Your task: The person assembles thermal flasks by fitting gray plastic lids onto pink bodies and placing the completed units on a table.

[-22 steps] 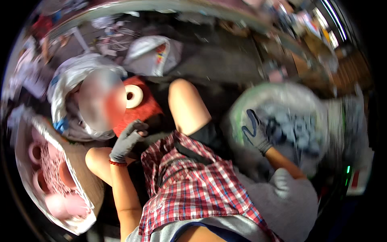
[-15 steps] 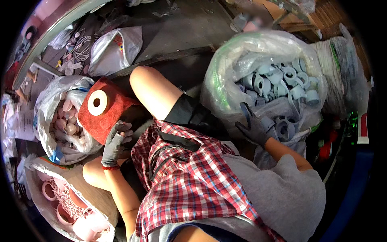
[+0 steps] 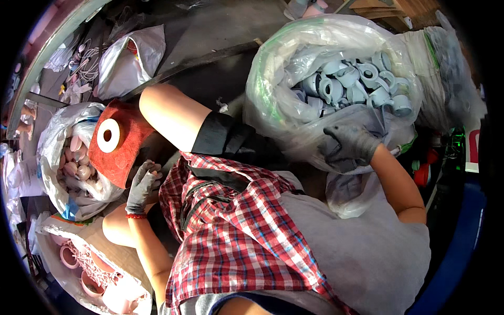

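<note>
My right hand, in a grey glove, is closed on the near side of a big clear plastic bag. Light blue plastic ring-shaped parts fill that bag. Its fingertips are partly hidden. My left hand, also gloved in grey, rests by my left leg, palm up with loosely bent fingers and nothing in it. Just beyond it lies a red cloth, with a cream-coloured ring like a tape roll on top.
Left of the cloth stands a white bag of round pink pieces. Nearer, a sack holds pink cups and thin strips. A white bag lies at the far left. Stacked plastic sheets flank the big bag's right side.
My right hand has moved right and its spread fingers have closed on the plastic bag. The view has shifted; my left hand stays near the red cloth.
</note>
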A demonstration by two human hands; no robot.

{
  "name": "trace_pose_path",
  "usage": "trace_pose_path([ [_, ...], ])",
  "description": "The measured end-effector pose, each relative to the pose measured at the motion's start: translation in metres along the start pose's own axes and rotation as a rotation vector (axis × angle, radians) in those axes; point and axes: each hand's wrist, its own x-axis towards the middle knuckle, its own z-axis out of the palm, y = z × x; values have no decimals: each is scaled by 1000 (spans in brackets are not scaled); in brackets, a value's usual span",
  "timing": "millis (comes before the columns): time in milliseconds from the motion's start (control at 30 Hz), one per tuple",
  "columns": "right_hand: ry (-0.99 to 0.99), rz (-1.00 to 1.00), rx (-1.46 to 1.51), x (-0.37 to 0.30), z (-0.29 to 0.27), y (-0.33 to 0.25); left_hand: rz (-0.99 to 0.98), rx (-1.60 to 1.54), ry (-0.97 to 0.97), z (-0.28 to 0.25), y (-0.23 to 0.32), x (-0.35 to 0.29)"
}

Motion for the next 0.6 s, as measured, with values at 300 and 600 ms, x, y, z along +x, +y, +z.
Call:
trace_pose_path([
  [300,618,71,-318,23,109,9,8,94,106,16,8,-8],
  [600,233,-120,-5,-20,-27,26,35,225,88,13,6,-11],
])
